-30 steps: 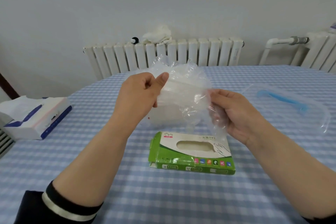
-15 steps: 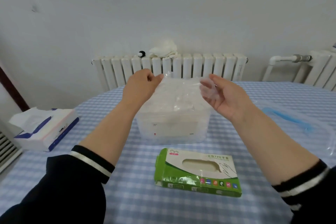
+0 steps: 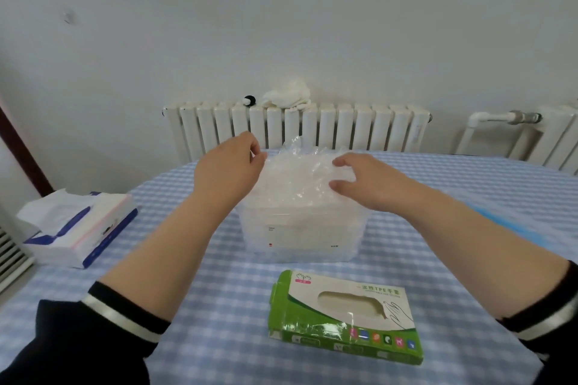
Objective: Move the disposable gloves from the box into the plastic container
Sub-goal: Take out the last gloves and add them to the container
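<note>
both hands up at the clear plastic container (image 3: 300, 234) in mid table, w/ a crumpled wad of clear disposable gloves (image 3: 300, 172) heaped at its open top and bulging above the rim. left hand (image 3: 230, 169) at the wad's left edge, fingers curled in, tips pinching the film near the top-left corner. right hand (image 3: 366, 180) on the wad's right side, palm down, fingers mostly straight and spread, pressing on the gloves, thumb on the near side; not gripping as far as i can tell. container is see-through, has a white label panel on its front wall w/ a small red dot; gloves fill the upper part, how deep they go can't tell. green/white glove box (image 3: 344, 319) lies flat on the blue-white checked tablecloth (image 3: 219, 306), nearer the camera than the container and a bit right, apart from it, oval dispensing hole facing up, left end flap open. clear lid w/ blue seal (image 3: 506, 225) at right, blurred, on the table beside the right forearm. tissue pack (image 3: 78, 225), white/navy, at left table edge, a tissue sticking out. white radiator (image 3: 297, 128) behind against the wall w/ a white cloth (image 3: 287, 98) on top. dark sleeves w/ a white stripe pushed up both forearms.
</note>
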Action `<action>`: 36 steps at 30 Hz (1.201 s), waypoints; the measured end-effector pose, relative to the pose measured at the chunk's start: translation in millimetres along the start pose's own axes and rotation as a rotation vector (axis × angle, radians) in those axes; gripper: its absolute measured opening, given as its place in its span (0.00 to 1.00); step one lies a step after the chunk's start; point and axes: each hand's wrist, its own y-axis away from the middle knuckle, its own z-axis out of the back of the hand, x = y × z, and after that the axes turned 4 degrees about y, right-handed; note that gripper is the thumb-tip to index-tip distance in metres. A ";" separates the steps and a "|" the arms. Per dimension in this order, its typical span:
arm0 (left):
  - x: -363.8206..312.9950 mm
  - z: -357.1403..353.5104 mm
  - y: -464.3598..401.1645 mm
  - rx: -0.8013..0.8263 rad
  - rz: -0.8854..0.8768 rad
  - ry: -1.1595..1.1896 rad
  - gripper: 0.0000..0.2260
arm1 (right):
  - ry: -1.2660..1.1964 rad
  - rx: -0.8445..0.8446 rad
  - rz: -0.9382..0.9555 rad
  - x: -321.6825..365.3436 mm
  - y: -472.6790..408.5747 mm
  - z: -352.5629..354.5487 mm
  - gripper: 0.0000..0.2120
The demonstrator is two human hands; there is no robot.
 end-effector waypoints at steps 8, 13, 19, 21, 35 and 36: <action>-28.6 0.3 15.1 0.480 -0.215 -0.181 0.18 | 0.276 0.038 0.022 10.2 -3.2 10.0 0.23; -33.2 -1.1 -1.6 0.713 -0.219 -0.329 0.26 | 0.298 0.008 0.096 13.8 -6.3 28.8 0.39; -31.2 -19.6 -29.9 0.958 -0.161 -0.305 0.31 | 0.457 0.431 0.081 26.8 -50.8 6.1 0.44; -25.8 -35.5 -31.4 1.001 -0.135 -0.311 0.32 | 0.530 0.514 0.058 25.8 -59.7 -6.5 0.42; -9.2 -74.2 -34.4 1.211 -0.070 -0.342 0.26 | 0.274 0.700 -0.090 12.3 -77.3 -50.4 0.25; -7.6 -74.1 -34.7 1.206 -0.075 -0.328 0.27 | 0.288 0.699 -0.087 13.3 -76.1 -49.3 0.25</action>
